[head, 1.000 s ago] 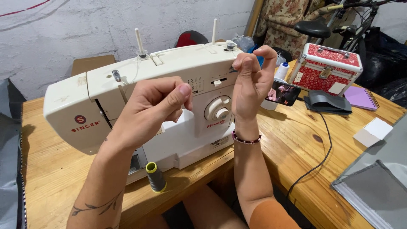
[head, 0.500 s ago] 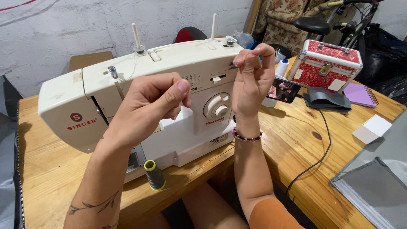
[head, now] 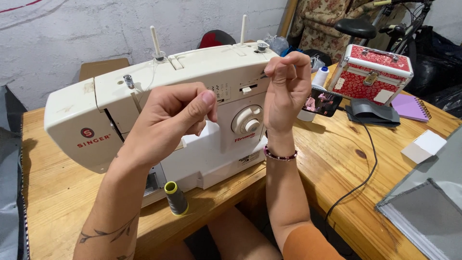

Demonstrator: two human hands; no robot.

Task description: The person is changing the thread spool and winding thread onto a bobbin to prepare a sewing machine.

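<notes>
A cream sewing machine (head: 192, 72) stands on the wooden table (head: 57, 202). My left hand (head: 168, 120) is raised in front of its body, thumb pressed to forefinger in a pinch. My right hand (head: 287, 84) is held up at the machine's right end, near the round dial (head: 248, 121), its fingertips also pinched. A very fine pale thread (head: 147, 79) runs from the left spool pin (head: 155, 43) past a metal guide towards my left hand. Between the hands the thread is barely visible. A grey thread spool (head: 176, 198) stands upright on the table below my left wrist.
To the right lie a red patterned metal case (head: 373, 72), a phone (head: 321, 102), a dark pouch with a black cable (head: 365, 144), a purple notebook (head: 409, 107), a white block (head: 423, 146) and grey fabric (head: 428, 207). A bicycle and an armchair stand behind.
Both hands stay raised in nearly the same places. My right hand's fingertips have drawn into a tighter pinch, and the view has shifted slightly.
</notes>
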